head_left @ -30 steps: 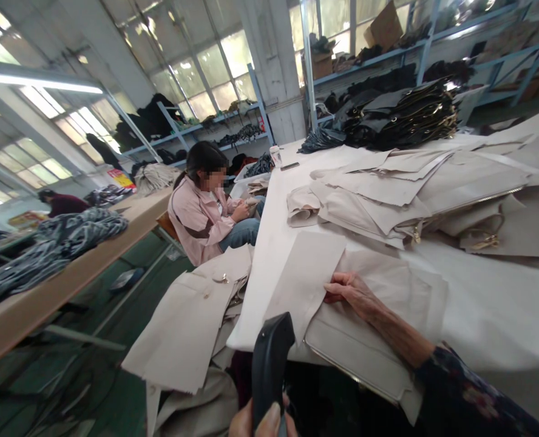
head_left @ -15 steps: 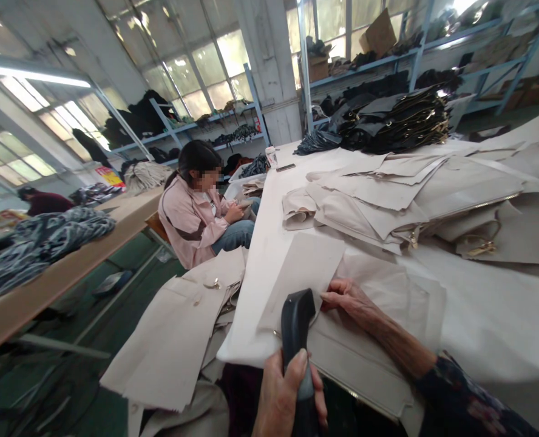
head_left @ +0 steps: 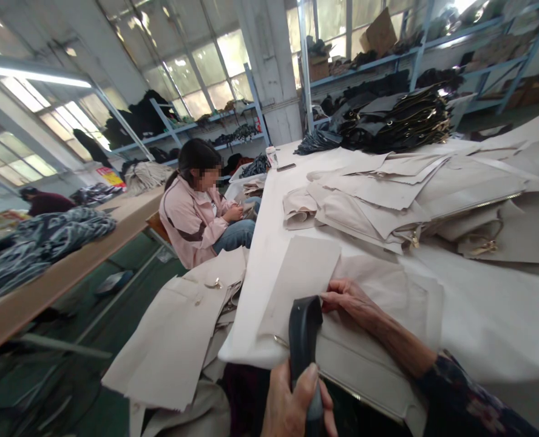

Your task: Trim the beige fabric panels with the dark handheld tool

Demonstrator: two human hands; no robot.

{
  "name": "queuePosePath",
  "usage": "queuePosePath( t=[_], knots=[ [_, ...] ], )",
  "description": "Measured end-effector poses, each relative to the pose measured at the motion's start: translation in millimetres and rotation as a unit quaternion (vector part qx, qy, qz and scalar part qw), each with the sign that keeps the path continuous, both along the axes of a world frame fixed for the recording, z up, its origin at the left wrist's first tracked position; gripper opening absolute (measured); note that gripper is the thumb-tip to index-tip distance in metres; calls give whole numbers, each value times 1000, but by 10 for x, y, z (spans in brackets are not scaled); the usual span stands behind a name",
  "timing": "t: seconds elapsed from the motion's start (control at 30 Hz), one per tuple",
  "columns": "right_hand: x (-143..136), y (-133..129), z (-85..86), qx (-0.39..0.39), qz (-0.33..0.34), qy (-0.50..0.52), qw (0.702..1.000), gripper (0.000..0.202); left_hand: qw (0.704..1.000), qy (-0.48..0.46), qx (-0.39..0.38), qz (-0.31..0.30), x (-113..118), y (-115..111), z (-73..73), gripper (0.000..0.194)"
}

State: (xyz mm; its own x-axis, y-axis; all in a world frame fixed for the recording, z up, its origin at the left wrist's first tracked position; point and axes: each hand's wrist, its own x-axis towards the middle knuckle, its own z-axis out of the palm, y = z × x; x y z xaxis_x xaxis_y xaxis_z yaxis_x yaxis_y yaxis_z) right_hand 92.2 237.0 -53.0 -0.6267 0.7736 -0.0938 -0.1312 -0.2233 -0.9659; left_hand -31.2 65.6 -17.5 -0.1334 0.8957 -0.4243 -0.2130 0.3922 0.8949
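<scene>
My left hand point(head_left: 288, 397) is wrapped round the grey grip of a black handheld tool with a bent head point(head_left: 303, 334); its exact kind does not show. The tool's head is over a beige fabric piece point(head_left: 303, 273) lying at the table's near corner. At the head's right side, my right hand point(head_left: 349, 300) is closed, thumb and fingers pinching the fabric's edge. Below both hands, more of the beige work, with a metal zipper point(head_left: 355, 397) along its edge, hangs at the table's front.
Beige fabric pieces point(head_left: 379, 194) are heaped across the white table point(head_left: 274, 212). More beige pieces point(head_left: 173, 340) hang off its left side. Beyond sit a dark stack point(head_left: 392, 118), a phone point(head_left: 286, 167) and a cup point(head_left: 272, 158). A person in pink point(head_left: 192, 224) sits at the left.
My left hand and the black tool have shifted slightly right and down, the head now closer to my right fingertips. My right hand stays nearly in place.
</scene>
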Motion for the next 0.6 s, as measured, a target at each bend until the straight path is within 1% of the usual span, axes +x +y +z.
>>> queuePosePath(
  t=[0.03,0.1,0.13,0.2,0.3,0.37,0.43,0.5,0.6],
  knots=[
    [-5,5,-4,-4,-4,-3,1000,27,1000,0,8,-9,3,72,35,48],
    [-16,10,-11,-10,-10,-9,1000,26,1000,2,24,3,-11,184,117,45],
    [-20,10,-14,-10,-11,-12,1000,25,999,5,36,19,-28,208,157,43],
    [-29,9,-14,-6,-13,-18,1000,24,997,11,64,49,-78,182,219,39],
    [-51,17,-2,15,-18,-29,999,23,993,17,86,76,-143,2,237,37],
    [-62,17,12,46,-28,-43,998,23,994,12,76,78,-152,-144,207,37],
    [-46,-21,27,91,-50,-67,992,25,994,-6,66,84,-137,-275,170,37],
    [15,-130,39,152,-86,-104,979,24,992,-26,58,108,-122,-389,148,38],
    [166,-411,50,242,-135,-164,947,14,987,-40,49,147,-140,-545,142,43]
  ],
)
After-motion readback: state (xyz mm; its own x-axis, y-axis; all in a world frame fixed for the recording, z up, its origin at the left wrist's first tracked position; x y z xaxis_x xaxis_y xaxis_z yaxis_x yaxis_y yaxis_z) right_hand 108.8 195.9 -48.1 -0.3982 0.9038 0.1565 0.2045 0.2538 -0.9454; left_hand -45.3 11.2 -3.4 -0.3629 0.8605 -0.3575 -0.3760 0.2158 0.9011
